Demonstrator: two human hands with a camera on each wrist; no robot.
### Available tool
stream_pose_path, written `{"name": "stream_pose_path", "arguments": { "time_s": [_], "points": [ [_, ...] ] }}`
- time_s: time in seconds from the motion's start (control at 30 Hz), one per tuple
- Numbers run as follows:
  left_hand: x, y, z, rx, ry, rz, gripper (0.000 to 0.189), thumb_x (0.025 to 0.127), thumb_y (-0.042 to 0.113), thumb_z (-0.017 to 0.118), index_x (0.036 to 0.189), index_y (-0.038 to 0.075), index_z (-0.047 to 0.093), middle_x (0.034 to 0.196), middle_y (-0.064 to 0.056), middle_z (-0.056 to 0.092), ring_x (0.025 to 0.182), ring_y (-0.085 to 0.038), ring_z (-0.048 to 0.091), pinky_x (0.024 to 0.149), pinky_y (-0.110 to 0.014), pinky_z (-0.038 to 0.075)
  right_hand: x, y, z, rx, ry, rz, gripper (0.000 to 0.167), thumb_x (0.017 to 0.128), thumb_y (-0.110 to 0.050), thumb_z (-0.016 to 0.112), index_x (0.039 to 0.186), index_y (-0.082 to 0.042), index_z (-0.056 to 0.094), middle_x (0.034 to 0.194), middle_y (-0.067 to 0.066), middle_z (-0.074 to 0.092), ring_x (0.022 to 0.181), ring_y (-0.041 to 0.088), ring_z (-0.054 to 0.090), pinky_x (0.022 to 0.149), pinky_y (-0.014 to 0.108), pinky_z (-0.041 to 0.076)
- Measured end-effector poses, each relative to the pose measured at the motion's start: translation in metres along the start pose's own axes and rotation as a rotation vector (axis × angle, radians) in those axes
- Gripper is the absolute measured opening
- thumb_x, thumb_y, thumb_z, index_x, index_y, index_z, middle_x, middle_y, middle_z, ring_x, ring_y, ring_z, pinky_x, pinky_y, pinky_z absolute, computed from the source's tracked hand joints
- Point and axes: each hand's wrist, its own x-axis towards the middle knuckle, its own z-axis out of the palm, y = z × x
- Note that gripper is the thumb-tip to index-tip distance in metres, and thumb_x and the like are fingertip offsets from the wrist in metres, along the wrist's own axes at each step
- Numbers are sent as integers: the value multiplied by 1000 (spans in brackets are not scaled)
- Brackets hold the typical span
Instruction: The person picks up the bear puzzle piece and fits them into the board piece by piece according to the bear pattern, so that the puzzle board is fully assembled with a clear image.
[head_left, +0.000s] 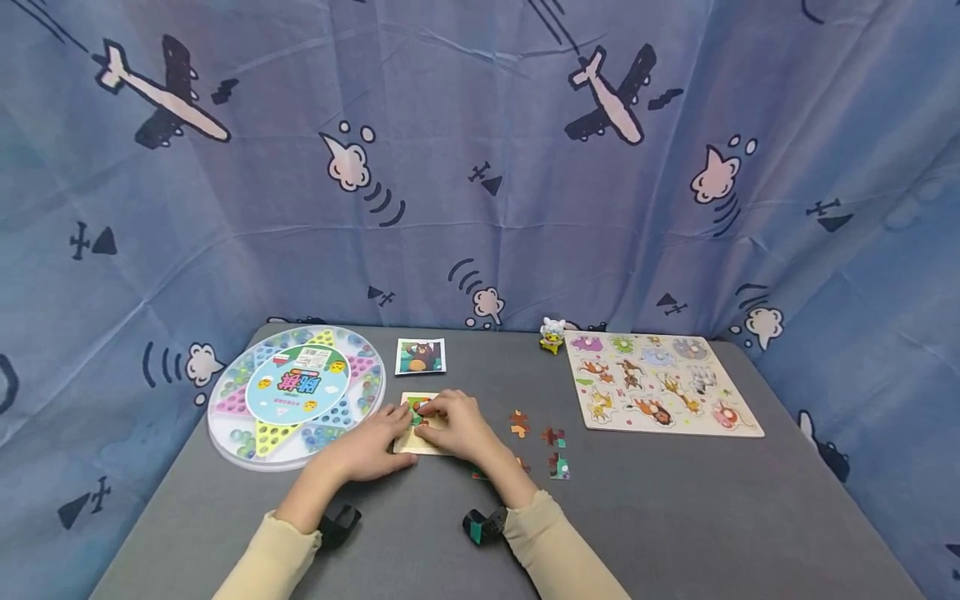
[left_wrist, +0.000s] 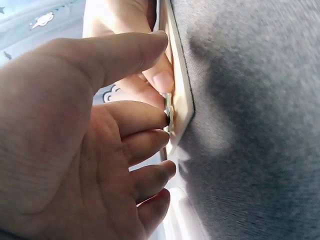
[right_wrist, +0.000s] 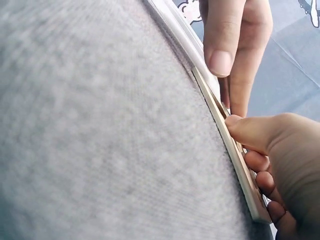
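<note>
A small wooden puzzle board (head_left: 420, 447) lies on the table between both hands, with a green and red puzzle piece (head_left: 415, 402) showing at its upper left. My left hand (head_left: 367, 443) is at the board's left side, fingers mostly straight; its fingertips touch the piece edge (left_wrist: 168, 116) in the left wrist view. From the right, my right hand (head_left: 459, 427) reaches over the board, thumb and index finger pinching at a piece low in the frame. The right thumb (right_wrist: 245, 131) sits at the board's rim in the right wrist view. Fingers hide much of the board.
Several loose puzzle pieces (head_left: 519, 423) lie right of the board, some partly behind the right forearm. A bear picture card (head_left: 421, 357) is behind it. A round checkers box (head_left: 247, 446) stands left; a small figurine (head_left: 552, 334) and an animal peg board (head_left: 600, 419) are at the right.
</note>
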Motion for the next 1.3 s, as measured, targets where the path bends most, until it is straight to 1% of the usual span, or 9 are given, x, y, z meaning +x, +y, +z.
{"name": "stream_pose_path", "arguments": {
  "time_s": [0.13, 0.27, 0.47, 0.57, 0.8, 0.93, 1.07, 1.17, 1.3],
  "points": [
    [0, 0, -1, 7, -12, -9, 75, 102, 33, 71, 158, -7, 43, 168, -26, 34, 157, -51, 25, 126, -65, 26, -1, 1, 1, 0, 0, 4, 26, 93, -25, 83, 116, -12, 83, 109, 2, 76, 103, 21, 64, 94, 45, 45],
    [-1, 1, -1, 9, -13, -16, 73, 102, 33, 71, 157, -7, 44, 169, -25, 34, 158, -49, 25, 126, -64, 28, -1, 3, 1, -4, 8, -6, 26, 92, -25, 83, 116, -13, 83, 108, 1, 76, 101, 20, 63, 93, 45, 46],
    [0, 1, 1, 4, -13, -20, 72, 103, 31, 69, 158, -7, 42, 170, -25, 31, 158, -49, 24, 126, -63, 28, 0, 4, 2, -7, 10, -3, 25, 92, -26, 83, 114, -15, 84, 108, 1, 76, 99, 18, 63, 92, 42, 46],
    [0, -1, 2, -7, -6, -5, 73, 102, 30, 71, 158, -7, 41, 171, -26, 29, 159, -49, 22, 127, -63, 27, 1, 4, 3, -9, 13, -6, 24, 92, -26, 83, 113, -14, 84, 106, 1, 75, 98, 18, 63, 92, 43, 47],
    [1, -7, 7, -31, -21, 18, 82, 99, 34, 74, 163, -1, 36, 175, -18, 23, 162, -45, 12, 129, -62, 23, 0, 4, 3, -2, 24, -8, 22, 92, -24, 84, 110, -11, 84, 103, 2, 75, 95, 20, 63, 90, 45, 47],
    [0, -10, 7, -33, -27, 33, 85, 99, 36, 74, 164, 0, 34, 175, -17, 22, 162, -45, 11, 129, -63, 22, 1, 3, 3, -2, 34, -17, 21, 92, -22, 83, 109, -10, 84, 102, 3, 75, 94, 20, 63, 89, 43, 48],
    [-1, -10, 7, -42, -39, 40, 88, 98, 38, 75, 165, 0, 32, 175, -17, 22, 162, -46, 10, 128, -65, 21, 1, 3, 4, -6, 33, -14, 19, 93, -21, 83, 109, -10, 84, 102, 3, 75, 94, 20, 63, 89, 44, 48],
    [-1, -9, 6, -39, -42, 37, 86, 100, 39, 73, 166, 1, 32, 175, -16, 22, 163, -45, 10, 128, -65, 21, 1, 3, 4, -3, 31, -6, 19, 93, -21, 83, 109, -10, 84, 102, 3, 75, 93, 19, 62, 90, 45, 47],
    [0, -9, 6, -30, -40, 32, 80, 103, 36, 68, 165, 0, 32, 176, -17, 21, 162, -45, 10, 129, -63, 20, 1, 4, 5, -3, 40, -12, 22, 93, -21, 83, 112, -11, 82, 99, 2, 74, 91, 17, 61, 88, 41, 47]
  ]
}}
